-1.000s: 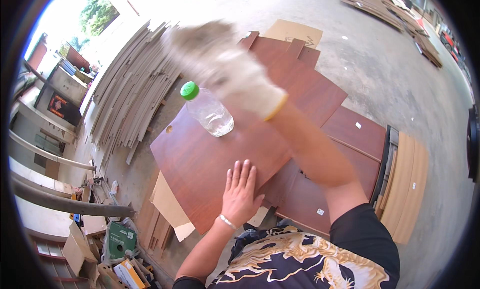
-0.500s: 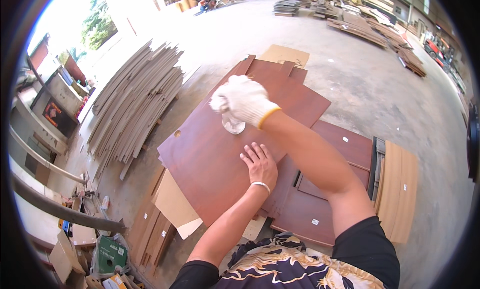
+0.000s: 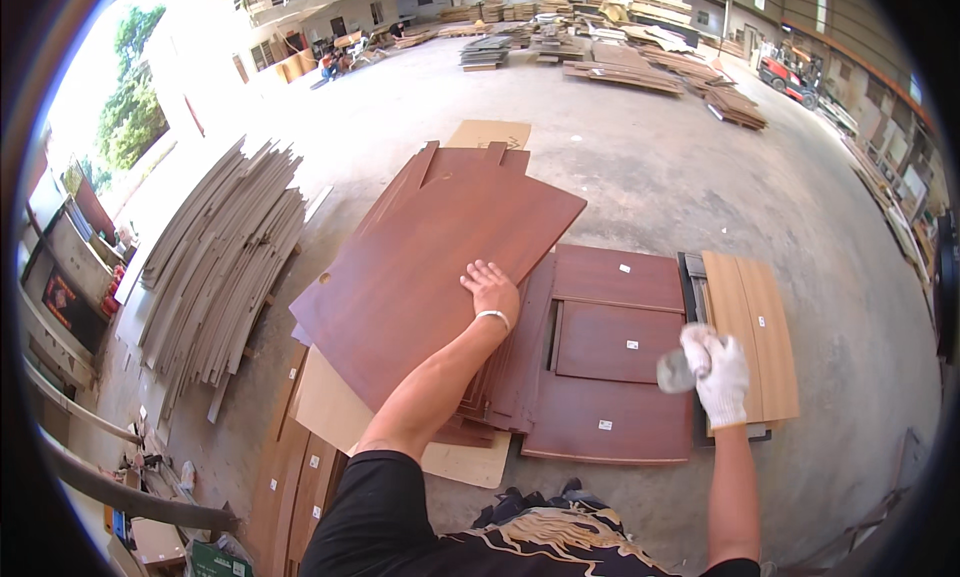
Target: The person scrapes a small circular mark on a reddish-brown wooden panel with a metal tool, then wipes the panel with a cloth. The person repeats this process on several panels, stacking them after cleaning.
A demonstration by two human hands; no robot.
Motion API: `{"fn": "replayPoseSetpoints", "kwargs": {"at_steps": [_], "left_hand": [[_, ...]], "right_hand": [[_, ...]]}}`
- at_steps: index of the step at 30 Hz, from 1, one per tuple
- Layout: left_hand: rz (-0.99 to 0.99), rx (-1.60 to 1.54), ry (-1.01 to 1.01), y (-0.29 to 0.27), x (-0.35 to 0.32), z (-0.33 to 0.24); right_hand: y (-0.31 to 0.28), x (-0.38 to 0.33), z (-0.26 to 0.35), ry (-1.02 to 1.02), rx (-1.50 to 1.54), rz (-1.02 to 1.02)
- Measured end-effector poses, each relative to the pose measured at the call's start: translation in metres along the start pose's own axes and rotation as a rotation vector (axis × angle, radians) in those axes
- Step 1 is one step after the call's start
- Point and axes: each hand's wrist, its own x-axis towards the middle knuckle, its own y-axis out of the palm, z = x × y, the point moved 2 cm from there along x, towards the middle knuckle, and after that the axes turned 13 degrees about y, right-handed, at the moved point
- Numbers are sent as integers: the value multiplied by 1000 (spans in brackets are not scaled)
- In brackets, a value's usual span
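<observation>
My left hand (image 3: 492, 289), bare with a light band at the wrist, rests flat on a large reddish-brown wooden panel (image 3: 420, 237), fingers stretched out. This panel lies askew on a stack of similar boards and has a small round hole near its left corner. Off to the right, my right hand (image 3: 722, 377) wears a white knitted glove. Its fingers are closed on a pale grey, flat piece (image 3: 675, 372), smeared by motion, so its kind is unclear. The hand hangs above the edge between a dark red panel stack (image 3: 625, 407) and light brown boards (image 3: 755, 327).
Long grey-brown strips (image 3: 220, 277) are piled on the floor at left. Cardboard (image 3: 335, 402) sticks out under the panels, beside brown boards (image 3: 290, 477). A curved dark pipe (image 3: 130, 507) is at lower left. Far back stand more board stacks (image 3: 625, 67) and a red forklift (image 3: 785, 77).
My gloved right hand has swung from over the large panel out to the right, still gripping the pale piece. My left hand stays on the panel. The view has shifted right and up.
</observation>
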Motion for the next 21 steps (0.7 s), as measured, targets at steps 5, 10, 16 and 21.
{"fn": "replayPoseSetpoints", "kwargs": {"at_steps": [5,10,16,21], "left_hand": [[-4,47,188,-4,-86,13],[-90,48,211,-10,-184,70],[-520,17,129,-174,-163,121],[-478,9,41,-330,-128,109]], "right_hand": [[31,-137,-146,410,-232,328],[49,-258,-226,608,-119,483],[77,-317,-303,712,-86,656],[89,-299,-340,661,-46,659]]}}
